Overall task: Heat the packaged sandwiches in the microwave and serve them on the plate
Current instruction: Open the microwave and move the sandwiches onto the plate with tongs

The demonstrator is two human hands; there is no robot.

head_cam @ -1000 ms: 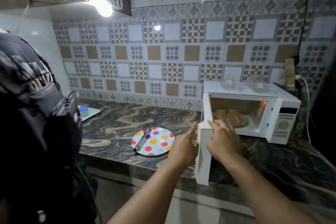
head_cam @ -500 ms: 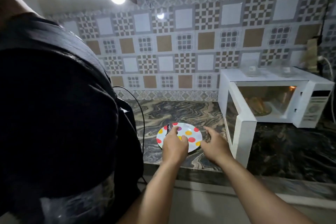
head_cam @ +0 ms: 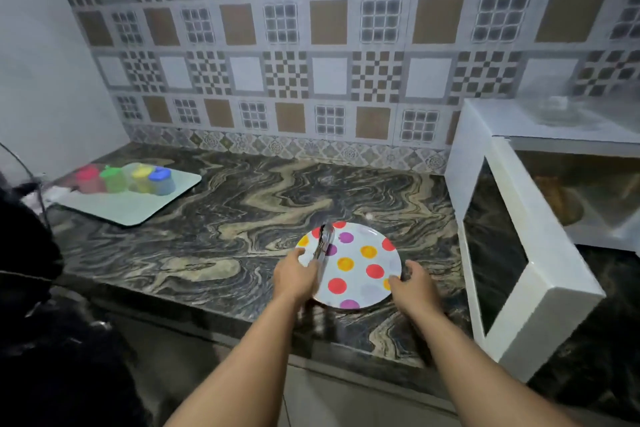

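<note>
A white plate (head_cam: 360,270) with coloured dots lies near the front edge of the marbled counter (head_cam: 214,239). Metal tongs (head_cam: 325,242) rest on its left part. My left hand (head_cam: 296,277) grips the plate's left rim beside the tongs' handle. My right hand (head_cam: 414,284) holds the right rim. The white microwave (head_cam: 485,121) stands at the right with its door (head_cam: 540,284) swung wide open. Inside, on the turntable, the browned sandwiches (head_cam: 556,198) show only partly.
At the back left a pale tray (head_cam: 114,208) carries several small jars with coloured lids (head_cam: 138,178). A person in dark clothing (head_cam: 38,305) stands close at the left. The open microwave door juts past the counter's front edge.
Both hands left the microwave door and came down to the plate, one on each side of its rim. The view swung left and down; the door stays open.
</note>
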